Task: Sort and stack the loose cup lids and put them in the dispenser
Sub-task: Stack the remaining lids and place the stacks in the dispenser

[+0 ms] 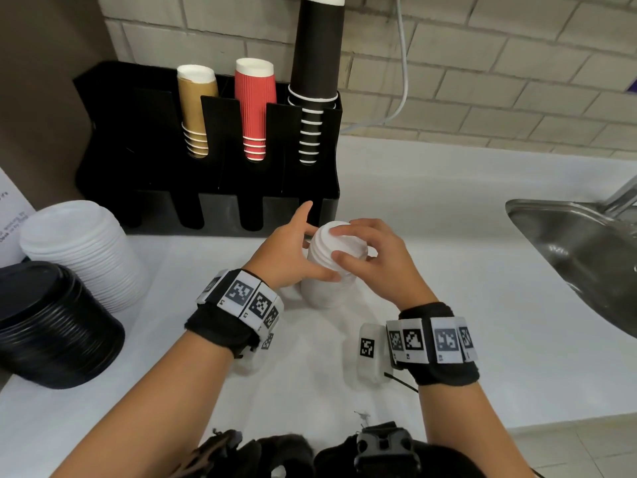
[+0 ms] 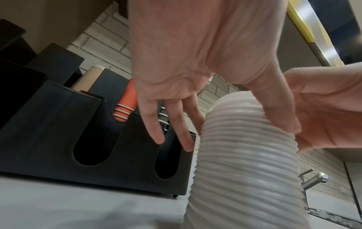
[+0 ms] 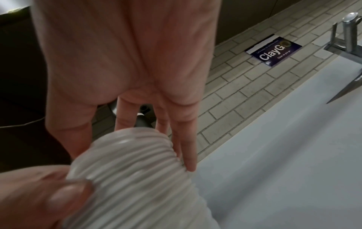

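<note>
Lids, white and nested in 1 tall stack (image 1: 327, 270), stood on the worktop (image 1: 448, 270) at frame centre. Both hands grasped it: left hand (image 1: 293, 250) at its side, right hand (image 1: 375, 257) over its top.

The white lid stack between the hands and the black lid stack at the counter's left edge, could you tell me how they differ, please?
1. Colour: the white lid stack is white; the black lid stack is black.
2. Width: the white one is narrow, the black one clearly wider.
3. Handling: the left hand and right hand hold the white one; the black one stands untouched.

Both are nested lids standing on the counter, outside the dispenser.
</note>
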`<state>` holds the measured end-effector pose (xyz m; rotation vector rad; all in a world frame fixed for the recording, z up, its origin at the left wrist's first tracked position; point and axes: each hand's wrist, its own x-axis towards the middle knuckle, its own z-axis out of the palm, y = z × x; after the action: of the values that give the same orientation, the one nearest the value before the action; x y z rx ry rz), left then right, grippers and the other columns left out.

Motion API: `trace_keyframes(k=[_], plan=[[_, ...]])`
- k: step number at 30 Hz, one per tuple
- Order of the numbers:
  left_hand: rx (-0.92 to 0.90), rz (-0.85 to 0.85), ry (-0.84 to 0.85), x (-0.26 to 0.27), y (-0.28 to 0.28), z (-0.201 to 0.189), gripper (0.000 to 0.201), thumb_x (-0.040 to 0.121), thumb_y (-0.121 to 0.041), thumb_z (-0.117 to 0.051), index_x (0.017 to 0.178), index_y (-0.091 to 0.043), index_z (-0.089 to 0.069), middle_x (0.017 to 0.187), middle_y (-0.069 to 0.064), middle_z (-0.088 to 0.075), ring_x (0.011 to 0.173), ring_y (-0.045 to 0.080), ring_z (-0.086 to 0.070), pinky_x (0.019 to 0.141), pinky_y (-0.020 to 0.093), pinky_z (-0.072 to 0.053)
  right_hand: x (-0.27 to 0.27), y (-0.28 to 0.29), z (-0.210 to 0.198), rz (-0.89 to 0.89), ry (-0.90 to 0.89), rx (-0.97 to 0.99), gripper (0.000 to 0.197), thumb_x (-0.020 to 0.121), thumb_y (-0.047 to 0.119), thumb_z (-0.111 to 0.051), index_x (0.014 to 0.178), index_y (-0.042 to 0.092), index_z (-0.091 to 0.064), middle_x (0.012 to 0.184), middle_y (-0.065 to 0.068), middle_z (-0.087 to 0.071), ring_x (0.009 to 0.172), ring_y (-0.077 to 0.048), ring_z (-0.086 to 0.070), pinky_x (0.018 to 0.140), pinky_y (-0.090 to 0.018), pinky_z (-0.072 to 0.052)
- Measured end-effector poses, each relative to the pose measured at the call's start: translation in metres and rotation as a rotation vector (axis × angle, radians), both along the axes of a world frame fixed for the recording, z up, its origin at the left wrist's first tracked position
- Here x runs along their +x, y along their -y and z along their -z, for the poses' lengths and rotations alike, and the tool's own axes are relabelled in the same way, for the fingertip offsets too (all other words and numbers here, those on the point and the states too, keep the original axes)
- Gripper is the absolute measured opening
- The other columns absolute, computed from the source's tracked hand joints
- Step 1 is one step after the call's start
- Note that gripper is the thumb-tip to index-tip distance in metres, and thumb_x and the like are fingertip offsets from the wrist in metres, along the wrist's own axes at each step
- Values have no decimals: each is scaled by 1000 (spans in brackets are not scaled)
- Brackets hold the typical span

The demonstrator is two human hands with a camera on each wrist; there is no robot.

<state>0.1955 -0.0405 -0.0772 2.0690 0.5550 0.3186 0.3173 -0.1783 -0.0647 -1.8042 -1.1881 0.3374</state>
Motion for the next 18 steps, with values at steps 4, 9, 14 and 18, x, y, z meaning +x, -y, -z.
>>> trace_keyframes(k=[4,9,14,18], plan=[[-19,-7,2,0,1,0,129,61,-32,-91,155,-23,-3,134,-6,-54,113,10,-55,97,29,-44,-2,-1,-1,-8,24,-43,34,79,20,-77,110,30,-69,123,-1,-50,116,-11,-48,96,-42,-47],[-31,-9,5,0,1,2,129,62,-31,-90,155,-24,-2,137,-4,-52,117,16,-56,101,36,-47,-2,-2,-4,-22,62,-97,35,80,23,-76,112,31,-68,123,1,-48,116,-13,-47,96,-37,-48],[-49,-17,4,-1,1,4,129,62,-32,-90,155,-24,-1,137,-4,-52,120,16,-55,99,31,-45,1,-3,-8,-43,111,-144,37,80,28,-76,115,31,-66,122,4,-50,113,-11,-48,94,-25,-43],[-46,-23,-4,-1,1,4,128,63,-33,-90,155,-24,-1,139,-3,-51,124,17,-52,103,34,-44,0,-3,-10,-60,148,-195,38,82,30,-74,119,28,-64,126,1,-50,110,-9,-45,90,-24,-44]])
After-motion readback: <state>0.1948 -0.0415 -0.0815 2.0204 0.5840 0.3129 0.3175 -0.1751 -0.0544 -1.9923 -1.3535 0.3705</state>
